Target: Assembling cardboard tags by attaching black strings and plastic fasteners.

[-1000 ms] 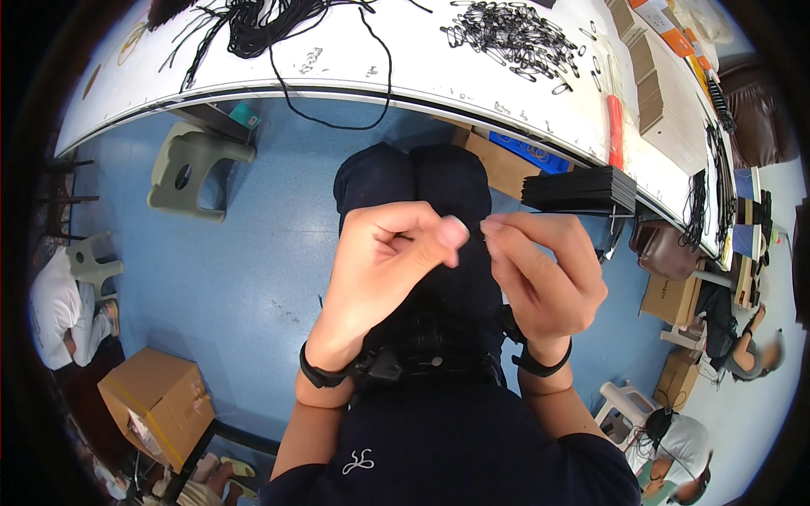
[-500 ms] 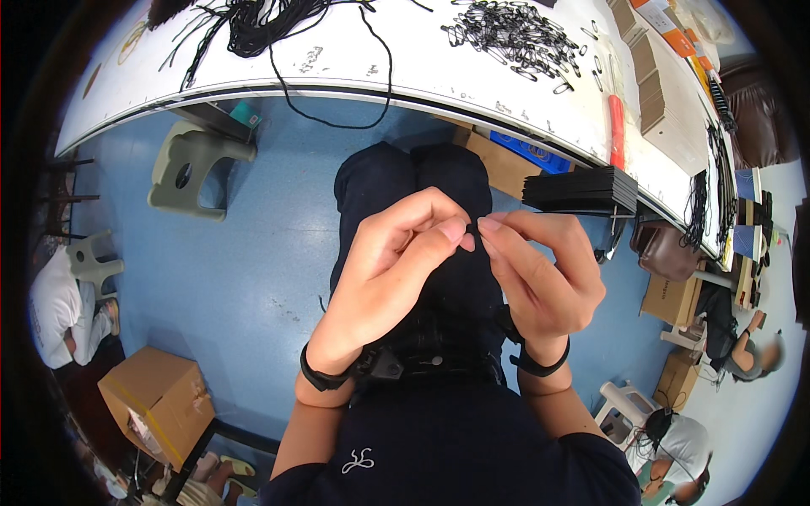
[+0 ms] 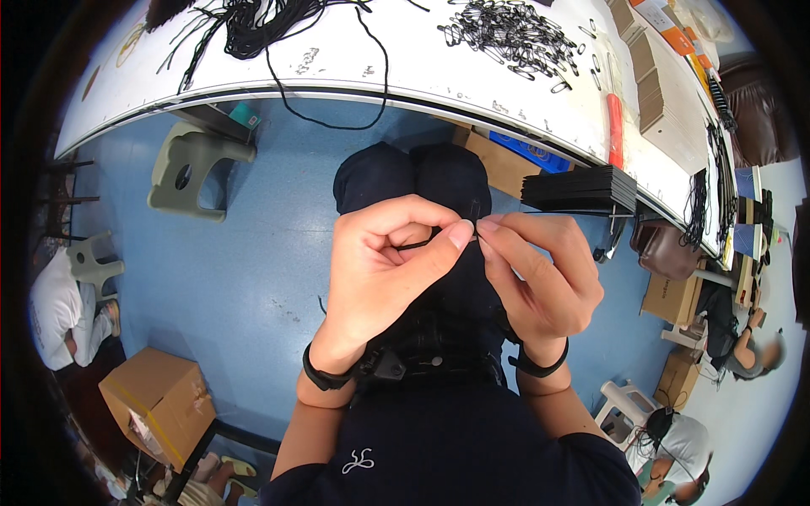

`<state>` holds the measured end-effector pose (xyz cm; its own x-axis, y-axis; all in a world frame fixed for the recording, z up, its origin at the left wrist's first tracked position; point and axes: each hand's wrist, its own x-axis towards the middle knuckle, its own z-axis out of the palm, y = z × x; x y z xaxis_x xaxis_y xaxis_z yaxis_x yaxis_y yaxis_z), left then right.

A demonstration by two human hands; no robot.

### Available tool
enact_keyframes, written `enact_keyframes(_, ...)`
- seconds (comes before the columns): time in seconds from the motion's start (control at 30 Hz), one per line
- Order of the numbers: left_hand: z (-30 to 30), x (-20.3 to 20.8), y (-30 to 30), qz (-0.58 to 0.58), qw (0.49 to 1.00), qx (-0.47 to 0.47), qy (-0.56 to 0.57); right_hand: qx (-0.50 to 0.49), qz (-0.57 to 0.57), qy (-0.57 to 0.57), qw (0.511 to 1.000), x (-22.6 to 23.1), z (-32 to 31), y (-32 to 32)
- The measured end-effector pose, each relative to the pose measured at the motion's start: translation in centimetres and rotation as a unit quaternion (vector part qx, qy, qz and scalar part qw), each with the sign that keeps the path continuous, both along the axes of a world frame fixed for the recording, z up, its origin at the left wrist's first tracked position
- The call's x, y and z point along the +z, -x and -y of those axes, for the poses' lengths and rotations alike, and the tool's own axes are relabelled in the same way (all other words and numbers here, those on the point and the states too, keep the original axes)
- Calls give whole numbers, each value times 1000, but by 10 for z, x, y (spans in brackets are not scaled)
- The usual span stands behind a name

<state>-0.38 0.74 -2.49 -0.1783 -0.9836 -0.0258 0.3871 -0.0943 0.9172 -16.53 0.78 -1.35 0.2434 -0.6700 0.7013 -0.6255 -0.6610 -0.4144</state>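
Blue floor (image 3: 253, 253) under cord-pinching hands (image 3: 472, 270)

The premises are operating as a small assembly workshop: a long white worktable (image 3: 354, 63) is carrying bundles of black cord (image 3: 253, 17), a heap of small metal clips (image 3: 515, 34) and a stack of black cards (image 3: 582, 187). Cardboard boxes (image 3: 156, 405) and plastic stools (image 3: 190, 169) are standing on the blue floor (image 3: 253, 253), and other workers (image 3: 51, 312) are sitting nearby.
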Motion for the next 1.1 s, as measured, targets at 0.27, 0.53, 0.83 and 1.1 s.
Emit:
enact_keyframes(0.27, -3, 1, -1, 54, 998, 23, -27, -5, 30, 2, 1000, -2, 0, 0)
enact_keyframes(0.53, 0, -7, -3, -58, 997, -30, -46, 9, 34, -5, 999, 3, -2, 0)
enact_keyframes(0.83, 1, 2, -5, -65, 994, -31, -83, -7, 43, 0, 999, 1, 0, -2)
enact_keyframes(1.1, -4, 4, -3, -22, 998, -4, -51, -33, 55, -9, 998, -1, -2, -6)
